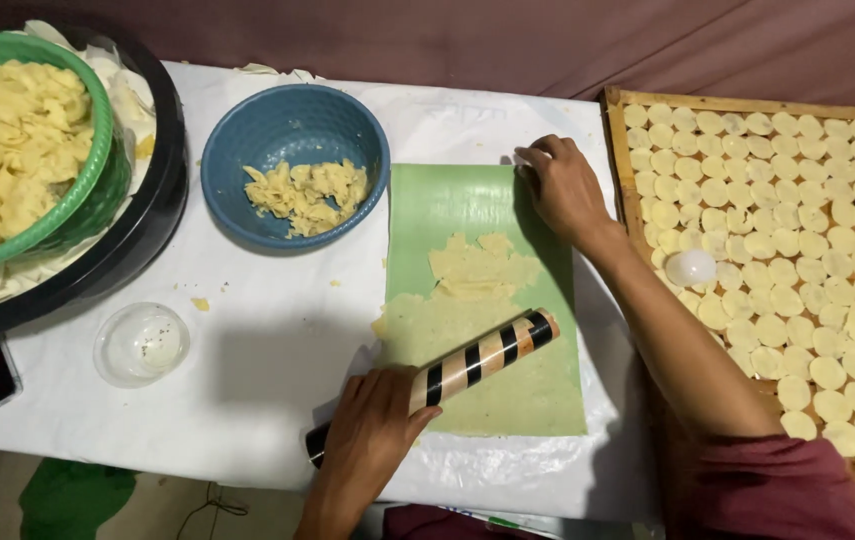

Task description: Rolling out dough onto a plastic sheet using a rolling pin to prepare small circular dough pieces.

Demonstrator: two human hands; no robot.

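My left hand (369,437) grips the near end of a striped black-and-tan rolling pin (482,357), which lies slanted across a thin sheet of yellow dough (457,300). The dough rests on a green mat (537,390) covered by clear plastic. My right hand (564,186) presses down on the far right corner of the mat, fingers bent, holding the plastic film there.
A blue bowl (292,125) with dough scraps sits left of the mat. A green basket (97,150) of dough pieces stands in a black tub at far left. A small clear lid (141,344) lies nearby. A wooden tray (627,190) with several dough discs is at right.
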